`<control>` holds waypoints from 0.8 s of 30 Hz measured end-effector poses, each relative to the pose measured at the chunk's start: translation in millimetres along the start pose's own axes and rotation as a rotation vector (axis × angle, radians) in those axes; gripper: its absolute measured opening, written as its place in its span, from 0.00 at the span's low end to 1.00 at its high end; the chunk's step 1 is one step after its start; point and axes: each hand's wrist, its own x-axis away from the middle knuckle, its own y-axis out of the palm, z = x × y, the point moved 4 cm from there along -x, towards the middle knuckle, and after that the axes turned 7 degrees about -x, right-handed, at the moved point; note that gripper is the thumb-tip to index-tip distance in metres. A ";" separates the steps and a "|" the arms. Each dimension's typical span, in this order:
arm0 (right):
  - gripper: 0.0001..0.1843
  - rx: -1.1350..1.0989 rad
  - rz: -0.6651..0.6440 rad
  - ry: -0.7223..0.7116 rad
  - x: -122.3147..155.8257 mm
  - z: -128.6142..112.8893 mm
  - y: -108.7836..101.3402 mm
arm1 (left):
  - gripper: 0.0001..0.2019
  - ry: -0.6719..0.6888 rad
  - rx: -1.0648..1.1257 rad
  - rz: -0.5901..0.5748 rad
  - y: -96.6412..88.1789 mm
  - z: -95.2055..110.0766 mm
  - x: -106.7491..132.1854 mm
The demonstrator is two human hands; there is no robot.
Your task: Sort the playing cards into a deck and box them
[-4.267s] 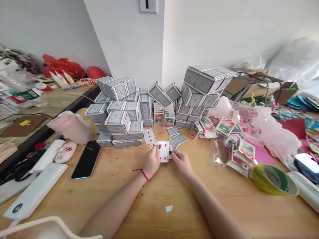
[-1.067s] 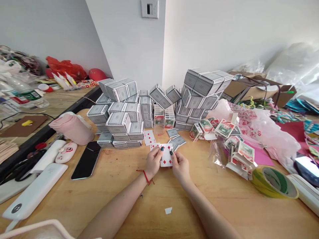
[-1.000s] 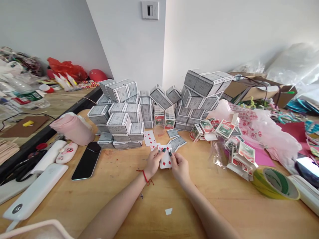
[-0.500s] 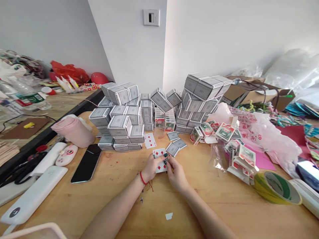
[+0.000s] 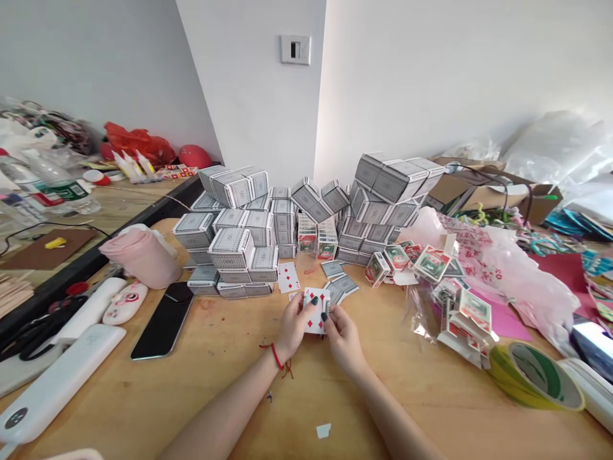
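My left hand and my right hand meet over the middle of the wooden table. Both pinch a small fan of playing cards with red diamonds on top, held face up. A red string circles my left wrist. One diamond card lies face up on the table just beyond my left hand. A few face-down cards with grey backs lie just beyond my right hand.
Stacked grey card boxes and more line the back. Opened red-green card boxes and pink plastic bag lie right, with a yellow tape roll. A phone, power bank and pink roll lie left.
My hands keep shifting the fanned cards between them; the top card changed from a spread fan to a tighter bundle. The view tilted slightly downward.
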 end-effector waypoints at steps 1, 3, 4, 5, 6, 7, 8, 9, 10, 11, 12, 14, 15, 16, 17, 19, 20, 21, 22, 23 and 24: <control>0.11 -0.050 0.019 0.019 -1.4 1.2 -1.9 | 0.15 0.042 -0.015 0.012 -0.7 1.9 0.4; 0.15 -0.135 0.047 0.062 -3.9 4.2 -5.6 | 0.14 0.099 -0.063 0.055 -2.8 4.6 0.9; 0.18 -0.167 0.061 0.083 -4.9 5.6 -7.3 | 0.14 0.120 -0.089 0.072 -3.6 5.4 0.9; 0.22 -0.191 0.074 0.103 -5.6 6.7 -8.8 | 0.13 0.138 -0.111 0.078 -4.0 6.1 0.7; 0.25 -0.208 0.085 0.119 -6.3 7.3 -10.0 | 0.14 0.154 -0.129 0.076 -4.0 6.4 0.3; 0.27 -0.217 0.092 0.133 -6.8 7.5 -10.8 | 0.14 0.165 -0.144 0.073 -4.0 6.4 -0.1; 0.27 -0.216 0.094 0.143 -7.2 7.4 -11.3 | 0.15 0.172 -0.158 0.070 -4.0 6.2 -0.5; 0.27 -0.210 0.093 0.151 -7.6 7.1 -11.4 | 0.15 0.176 -0.174 0.069 -4.0 5.8 -0.8; 0.25 -0.200 0.089 0.157 -7.9 6.7 -11.4 | 0.14 0.180 -0.190 0.072 -4.1 5.2 -1.0; 0.23 -0.188 0.089 0.160 -8.1 6.4 -11.3 | 0.14 0.183 -0.206 0.077 -4.1 4.6 -1.0; 0.22 -0.180 0.092 0.161 -8.3 6.2 -11.3 | 0.14 0.187 -0.221 0.084 -4.2 3.9 -0.9; 0.20 -0.173 0.104 0.164 -8.4 6.4 -11.4 | 0.13 0.194 -0.247 0.100 -4.4 2.1 -0.7; 0.20 -0.169 0.106 0.165 -8.4 6.8 -11.2 | 0.13 0.194 -0.257 0.106 -4.4 0.9 -0.8; 0.20 -0.164 0.104 0.168 -8.3 7.3 -10.9 | 0.12 0.193 -0.266 0.112 -4.4 -0.4 -0.9; 0.20 -0.157 0.098 0.171 -8.2 7.9 -10.4 | 0.12 0.192 -0.275 0.119 -4.5 -1.6 -1.2; 0.19 -0.143 0.085 0.179 -7.9 9.3 -9.4 | 0.12 0.199 -0.295 0.143 -5.0 -3.7 -1.8; 0.19 -0.139 0.079 0.183 -7.8 10.0 -9.0 | 0.12 0.205 -0.306 0.159 -5.5 -4.4 -2.0; 0.19 -0.136 0.075 0.187 -7.6 10.6 -8.7 | 0.11 0.211 -0.314 0.173 -5.8 -4.9 -2.1; 0.19 -0.132 0.075 0.189 -7.4 10.9 -8.6 | 0.11 0.215 -0.319 0.181 -5.9 -5.3 -2.1; 0.19 -0.122 0.080 0.188 -7.2 10.9 -8.7 | 0.11 0.217 -0.321 0.181 -5.6 -5.6 -1.9; 0.19 -0.107 0.089 0.186 -7.0 10.5 -9.0 | 0.10 0.217 -0.321 0.175 -5.1 -5.8 -1.5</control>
